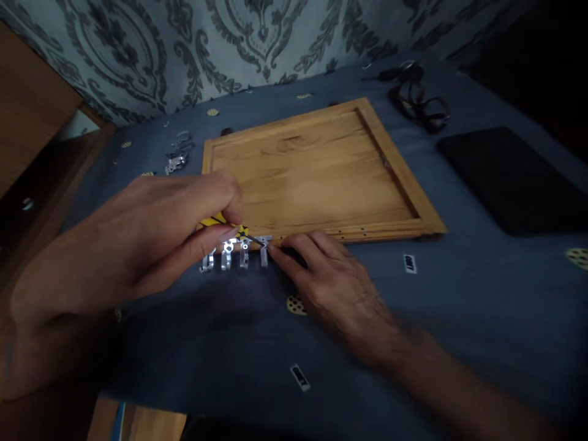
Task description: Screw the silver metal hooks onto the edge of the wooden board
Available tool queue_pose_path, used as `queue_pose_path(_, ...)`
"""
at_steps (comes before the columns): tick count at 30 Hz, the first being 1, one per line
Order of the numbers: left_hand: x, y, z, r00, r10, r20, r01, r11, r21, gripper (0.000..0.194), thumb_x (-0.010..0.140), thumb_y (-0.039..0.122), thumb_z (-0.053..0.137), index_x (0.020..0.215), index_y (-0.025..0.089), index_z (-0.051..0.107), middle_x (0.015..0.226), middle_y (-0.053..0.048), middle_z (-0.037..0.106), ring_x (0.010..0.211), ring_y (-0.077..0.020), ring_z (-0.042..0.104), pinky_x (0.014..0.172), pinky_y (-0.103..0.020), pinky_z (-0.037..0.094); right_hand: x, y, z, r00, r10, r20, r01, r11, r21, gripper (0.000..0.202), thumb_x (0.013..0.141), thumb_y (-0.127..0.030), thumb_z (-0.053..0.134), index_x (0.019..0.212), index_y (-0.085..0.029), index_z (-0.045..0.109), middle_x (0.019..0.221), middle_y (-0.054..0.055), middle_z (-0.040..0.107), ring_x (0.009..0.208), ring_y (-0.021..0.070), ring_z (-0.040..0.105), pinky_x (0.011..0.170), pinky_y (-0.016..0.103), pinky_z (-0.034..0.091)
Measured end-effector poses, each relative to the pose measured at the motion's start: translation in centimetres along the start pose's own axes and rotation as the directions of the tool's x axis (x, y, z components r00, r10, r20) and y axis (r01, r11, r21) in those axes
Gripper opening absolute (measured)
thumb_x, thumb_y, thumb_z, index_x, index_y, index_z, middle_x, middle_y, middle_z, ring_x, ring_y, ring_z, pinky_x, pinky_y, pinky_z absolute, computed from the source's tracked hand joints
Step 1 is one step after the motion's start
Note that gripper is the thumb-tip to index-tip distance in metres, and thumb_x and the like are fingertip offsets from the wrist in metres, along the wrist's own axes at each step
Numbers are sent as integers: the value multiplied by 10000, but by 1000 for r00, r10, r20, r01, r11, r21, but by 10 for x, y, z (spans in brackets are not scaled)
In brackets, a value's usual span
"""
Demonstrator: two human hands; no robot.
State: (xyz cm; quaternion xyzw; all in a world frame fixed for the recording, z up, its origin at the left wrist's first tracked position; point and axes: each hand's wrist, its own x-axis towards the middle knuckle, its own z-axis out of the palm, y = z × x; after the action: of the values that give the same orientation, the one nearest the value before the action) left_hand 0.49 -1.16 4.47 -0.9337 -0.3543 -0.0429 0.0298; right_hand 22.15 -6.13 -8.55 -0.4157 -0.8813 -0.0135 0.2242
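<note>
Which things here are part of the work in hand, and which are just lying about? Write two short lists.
In use:
left hand, gripping a yellow-handled tool
right hand, fingertips at the row of metal clips
wooden board, right behind the clips

Lying about:
spare metal parts
eyeglasses
dark tablet
small labels

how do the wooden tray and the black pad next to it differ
The wooden tray is light, grained wood with a raised rim; the black pad is dark, plain and looks flat with no rim. The tray lies at the middle of the blue cloth, right beside both hands, while the pad sits off to the right, away from them. The tray shows the larger face. Both are rectangular, bare on top and lie flat on the cloth.
</note>
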Motion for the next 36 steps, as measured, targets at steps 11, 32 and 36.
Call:
queue_pose_path(11, 13, 2, 8, 987, 80, -137, -69, 994, 82, 329, 988, 503, 323, 929, 212, 466, 702, 80, 547, 514, -62, 549, 474, -192, 371, 0, 1, 2, 1000, -1, -4, 1, 1000, 4, 297, 906, -107, 534, 1185, -97, 634, 1036, 116, 659, 941, 255, 541, 814, 390, 498)
queue_pose_path(32, 17, -2, 0, 968, 249, -42, -248, 968, 16, 192, 998, 347, 338, 917, 223, 461, 786, 58, 602, 621, -86, 607, 538, -217, 428, 0, 0, 1, 1000, 9, -21, -9, 1000, 7, 298, 892, -101, 561, 1180, -114, 635, 1048, 106, 659, 953, 249, 534, 832, 374, 476)
queue_pose_path(36, 17, 0, 3, 981, 172, -94, -173, 985, -1, 211, 995, 368, 330, 928, 215, 460, 798, 65, 559, 611, -57, 575, 540, -184, 402, 0, 0, 1, 1000, 4, -23, -3, 1000, 6, 306, 903, -85, 517, 1182, -127, 635, 1057, 110, 661, 959, 243, 534, 838, 377, 480)
